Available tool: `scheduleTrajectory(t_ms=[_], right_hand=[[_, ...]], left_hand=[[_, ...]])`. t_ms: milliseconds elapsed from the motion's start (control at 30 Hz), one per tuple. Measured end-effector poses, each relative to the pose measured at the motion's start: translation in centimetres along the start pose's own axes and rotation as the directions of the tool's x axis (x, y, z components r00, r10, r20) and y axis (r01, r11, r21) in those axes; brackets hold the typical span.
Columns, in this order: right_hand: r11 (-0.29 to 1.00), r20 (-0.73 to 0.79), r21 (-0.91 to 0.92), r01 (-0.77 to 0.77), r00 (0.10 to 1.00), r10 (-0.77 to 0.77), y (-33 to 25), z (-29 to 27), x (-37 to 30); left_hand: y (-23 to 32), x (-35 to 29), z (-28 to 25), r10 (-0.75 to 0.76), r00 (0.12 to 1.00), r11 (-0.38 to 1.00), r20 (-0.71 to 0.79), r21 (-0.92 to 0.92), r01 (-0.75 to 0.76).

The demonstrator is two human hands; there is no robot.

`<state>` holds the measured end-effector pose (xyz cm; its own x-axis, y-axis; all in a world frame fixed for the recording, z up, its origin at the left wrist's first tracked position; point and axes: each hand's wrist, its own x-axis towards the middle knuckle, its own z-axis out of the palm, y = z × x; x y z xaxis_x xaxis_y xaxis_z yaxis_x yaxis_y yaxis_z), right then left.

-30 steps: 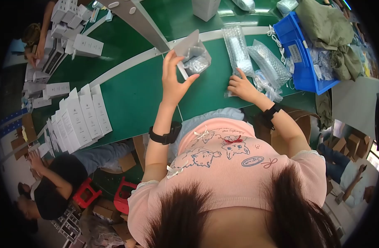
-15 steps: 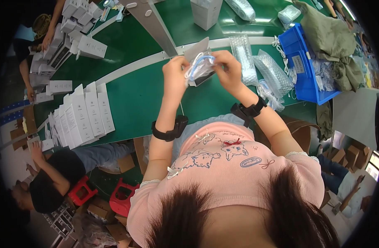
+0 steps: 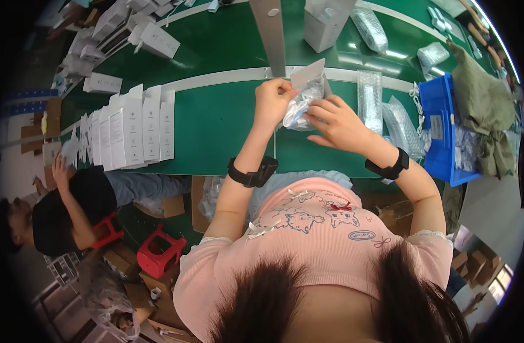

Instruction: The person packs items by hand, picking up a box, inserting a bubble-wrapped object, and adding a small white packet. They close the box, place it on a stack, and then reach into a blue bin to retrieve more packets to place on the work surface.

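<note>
In front of me a small white box (image 3: pixel 309 74) stands tilted on the green table, its lid flap raised. A clear bag with a white and blue cable (image 3: pixel 297 112) sits at the box's mouth, partly sticking out towards me. My left hand (image 3: pixel 274 103) is closed, thumb and fingers pinching the box's left edge beside the bag. Over the bag's right side lies my right hand (image 3: pixel 343 124), fingers stretched out and touching it, thumb apart. The inside of the box is mostly hidden by the bag and my fingers.
Left stands a row of white boxes (image 3: pixel 124 128). Bubble-wrapped packs (image 3: pixel 369 100) lie to the right, next to a blue bin (image 3: pixel 436 131) of bagged parts. A metal post (image 3: pixel 268 37) rises behind the box, near a taller white box (image 3: pixel 328 26). A co-worker (image 3: pixel 73 208) sits left.
The cable bag, held up between both hands before, is now lower at the box's mouth. My right hand has opened out over it; my left has moved to the box edge. The view has shifted.
</note>
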<state>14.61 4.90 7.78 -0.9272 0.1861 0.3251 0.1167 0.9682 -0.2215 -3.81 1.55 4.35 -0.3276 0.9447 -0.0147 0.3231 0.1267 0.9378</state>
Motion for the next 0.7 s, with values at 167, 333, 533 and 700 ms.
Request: scheduleTrajectory(t_ms=[167, 333, 533, 700], right_hand=[[1.0, 0.077, 0.016, 0.015, 0.997, -0.017, -0.4, 0.6, -0.1], [0.992, 0.243, 0.037, -0.12, 0.964, 0.107, 0.6, 1.0, -0.1], [0.969, 0.644, -0.104, -0.224, 0.727, 0.237, 0.7, 2.3, 2.2], [0.995, -0.143, -0.029, 0.099, 0.984, -0.102, 1.3, 0.0, 0.9]], left_hand=[[-0.4, -0.4, -0.2, 0.01, 1.0, 1.0, -0.025, 0.007, -0.01], [-0.7, 0.1, 0.5, 0.035, 0.999, 0.998, -0.009, -0.047, -0.035], [-1.1, 0.5, 0.3, 0.138, 0.99, 0.99, 0.024, 0.005, -0.139], [-1.1, -0.3, -5.1, 0.263, 0.959, 0.937, -0.106, 0.264, -0.227]])
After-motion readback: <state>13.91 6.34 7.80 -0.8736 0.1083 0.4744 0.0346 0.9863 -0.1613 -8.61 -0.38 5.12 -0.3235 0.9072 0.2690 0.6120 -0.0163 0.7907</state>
